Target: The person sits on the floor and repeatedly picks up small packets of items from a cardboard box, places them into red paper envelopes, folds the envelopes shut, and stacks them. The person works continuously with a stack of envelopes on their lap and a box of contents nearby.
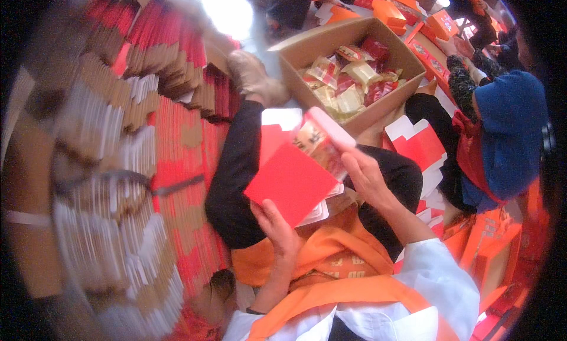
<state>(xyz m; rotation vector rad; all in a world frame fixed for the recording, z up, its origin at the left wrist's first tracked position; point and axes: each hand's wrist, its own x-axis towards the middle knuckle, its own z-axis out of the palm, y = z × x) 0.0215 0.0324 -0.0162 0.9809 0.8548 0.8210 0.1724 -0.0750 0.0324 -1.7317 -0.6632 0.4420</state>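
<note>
A red cardboard box (292,184) is over my lap, partly unfolded, with white-backed flaps standing out at its far end. My left hand (277,229) grips its near left edge, thumb against the red face. My right hand (366,175) is closed at the right side, by a printed panel (321,147) that looks glossy or see-through. My right fingertips are partly hidden there. More white-edged card pieces show under the box. An orange apron (319,252) covers my lap.
Ahead stands an open brown carton (348,125) with several wrapped packets (363,74). Dense stacks of flat red and white cardboard (177,158) fill the left. Unfolded red-and-white boxes (416,146) lie at right, beside a person in a blue garment (511,134). Other people sit farther back.
</note>
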